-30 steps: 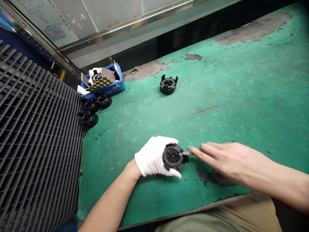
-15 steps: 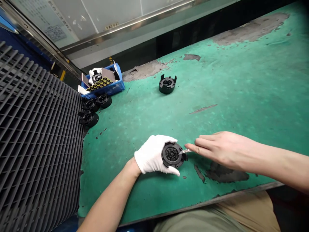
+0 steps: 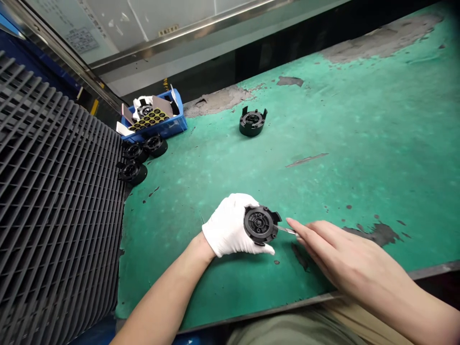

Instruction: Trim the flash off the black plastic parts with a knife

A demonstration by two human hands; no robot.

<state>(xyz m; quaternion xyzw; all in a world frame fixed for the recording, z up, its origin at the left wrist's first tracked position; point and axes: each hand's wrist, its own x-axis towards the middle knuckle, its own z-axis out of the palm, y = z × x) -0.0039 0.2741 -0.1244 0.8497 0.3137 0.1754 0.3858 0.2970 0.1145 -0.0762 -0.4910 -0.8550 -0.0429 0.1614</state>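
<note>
My left hand (image 3: 232,227), in a white glove, is closed around a round black plastic part (image 3: 259,224) with raised tabs on its rim. Its ribbed face is turned up toward me. My bare right hand (image 3: 330,247) pinches a thin metal blade (image 3: 286,230), which looks like a small knife; its handle is hidden in the fingers. The blade's tip meets the right edge of the black part. Farther back on the green tabletop stands a similar black part (image 3: 252,122), tabs upward.
A blue bin (image 3: 168,128) at the back left holds a black part, white wrapping and a sheet of yellow-and-black round stickers. Several black parts (image 3: 132,172) sit in front of it. A dark grey slatted grid (image 3: 57,191) walls off the left side. The green tabletop (image 3: 201,172) has worn patches.
The black part has turned in my left hand, a tab now at upper right. My right hand has swung lower and tilted, moving the blade from the part's face to its right edge.
</note>
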